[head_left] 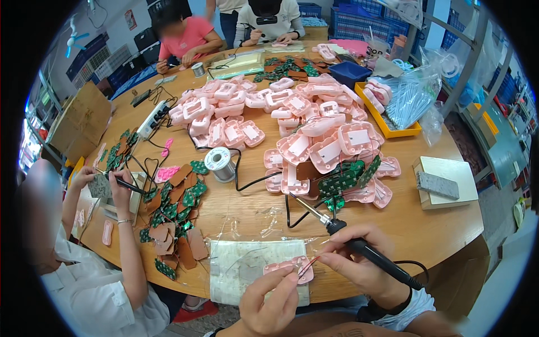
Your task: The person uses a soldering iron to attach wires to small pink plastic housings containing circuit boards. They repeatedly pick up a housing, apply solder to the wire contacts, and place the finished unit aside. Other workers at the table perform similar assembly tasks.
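My right hand point(362, 261) is closed around the black handle of a soldering iron point(387, 267), whose metal tip points up and left toward the pink pile. Its thumb and forefinger also pinch thin red and dark wires point(307, 265). My left hand point(270, 303) is closed, thumb against forefinger, at the other end of these wires. Just beyond and partly behind the left fingers lies a small pink plastic shell point(275, 266), on a whitish work mat point(230, 281) at the table's near edge.
Pink shells point(297, 146) are heaped mid-table, with green circuit boards point(342, 178) at their foot. A solder spool point(220, 164) stands left of them. More boards point(182, 205) lie nearer the left, where a co-worker's hands point(119, 191) hold an iron. A wooden block point(446, 194) sits right.
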Tool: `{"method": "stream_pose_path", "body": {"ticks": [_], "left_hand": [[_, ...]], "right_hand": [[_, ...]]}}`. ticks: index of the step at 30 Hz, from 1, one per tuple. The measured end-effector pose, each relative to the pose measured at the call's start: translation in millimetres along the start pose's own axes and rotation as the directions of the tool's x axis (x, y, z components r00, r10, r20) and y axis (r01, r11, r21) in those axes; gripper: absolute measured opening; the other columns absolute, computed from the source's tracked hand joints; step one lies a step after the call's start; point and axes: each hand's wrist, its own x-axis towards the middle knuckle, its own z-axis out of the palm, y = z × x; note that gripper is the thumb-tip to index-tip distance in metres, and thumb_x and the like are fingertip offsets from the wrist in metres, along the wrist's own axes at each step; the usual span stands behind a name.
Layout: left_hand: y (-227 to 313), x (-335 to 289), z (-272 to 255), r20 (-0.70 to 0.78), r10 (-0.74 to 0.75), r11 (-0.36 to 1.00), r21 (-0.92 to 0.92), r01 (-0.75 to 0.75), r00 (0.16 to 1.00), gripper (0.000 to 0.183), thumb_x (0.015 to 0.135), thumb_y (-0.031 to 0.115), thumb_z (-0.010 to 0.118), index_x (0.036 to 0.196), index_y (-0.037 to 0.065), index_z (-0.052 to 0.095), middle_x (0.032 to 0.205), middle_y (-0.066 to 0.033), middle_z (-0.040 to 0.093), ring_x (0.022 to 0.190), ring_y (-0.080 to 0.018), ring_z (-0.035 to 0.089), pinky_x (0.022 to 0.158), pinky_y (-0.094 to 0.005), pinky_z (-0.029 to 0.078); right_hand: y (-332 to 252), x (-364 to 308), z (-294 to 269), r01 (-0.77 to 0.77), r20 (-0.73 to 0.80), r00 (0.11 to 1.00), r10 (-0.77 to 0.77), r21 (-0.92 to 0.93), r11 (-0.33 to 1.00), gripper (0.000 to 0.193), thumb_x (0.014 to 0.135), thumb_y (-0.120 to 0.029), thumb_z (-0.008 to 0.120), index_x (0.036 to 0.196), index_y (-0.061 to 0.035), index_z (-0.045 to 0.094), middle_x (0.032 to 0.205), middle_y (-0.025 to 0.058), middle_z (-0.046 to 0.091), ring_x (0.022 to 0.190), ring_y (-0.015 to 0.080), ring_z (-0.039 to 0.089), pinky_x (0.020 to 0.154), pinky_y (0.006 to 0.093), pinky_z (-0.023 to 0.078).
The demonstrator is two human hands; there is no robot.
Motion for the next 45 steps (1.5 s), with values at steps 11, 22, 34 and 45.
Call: {"method": "stream_pose_path", "body": {"ticks": [11,22,34,45], "left_hand": [[-5,-10,-10,0.076,-0.018,0.997,0.080,0.012,0.997,0.039,0.071,-0.011,0.068,0.108,-0.002,0.060,0.093,-0.0178,0.062,0.079,-0.0294,0.062,0.067,-0.0322,0.052],[-1,-12,-11,0.126,0.031,0.999,0.037,-0.036,0.991,0.039,0.072,-0.010,0.067,0.109,-0.002,0.057,0.095,-0.0201,0.062,0.082,-0.0331,0.063,0.069,-0.0337,0.052],[12,33,-24,0.607,-0.697,0.159,-0.386,0.909,0.380,0.024,0.078,0.002,0.070,0.099,-0.003,0.060,0.083,-0.0097,0.064,0.077,-0.0169,0.061,0.067,-0.0265,0.048],[2,27,-31,0.327,-0.585,0.772,-0.058,0.633,0.742,0.008,0.076,-0.004,0.067,0.082,-0.003,0.063,0.070,-0.0107,0.057,0.062,-0.0199,0.055,0.057,-0.0286,0.043]], "right_hand": [[-12,6,-2,0.247,0.186,0.959,-0.215,-0.166,0.955,0.026,0.070,0.000,0.077,0.092,-0.0044,0.064,0.069,0.0039,0.064,0.056,0.0089,0.057,0.049,0.0210,0.043],[-14,7,1,0.230,0.155,0.967,-0.200,-0.208,0.951,0.027,0.070,0.000,0.078,0.091,-0.0065,0.062,0.072,0.0049,0.067,0.054,0.0055,0.056,0.047,0.0183,0.042],[-9,1,10,0.268,0.129,0.956,-0.264,-0.018,0.963,0.030,0.068,0.004,0.075,0.093,-0.0073,0.063,0.066,0.0038,0.060,0.053,0.0120,0.052,0.047,0.0231,0.038],[7,-1,-19,0.395,0.246,0.906,-0.344,-0.197,0.897,0.034,0.070,-0.013,0.078,0.099,-0.0038,0.063,0.066,0.0047,0.057,0.053,0.0174,0.047,0.052,0.0279,0.037]]}}
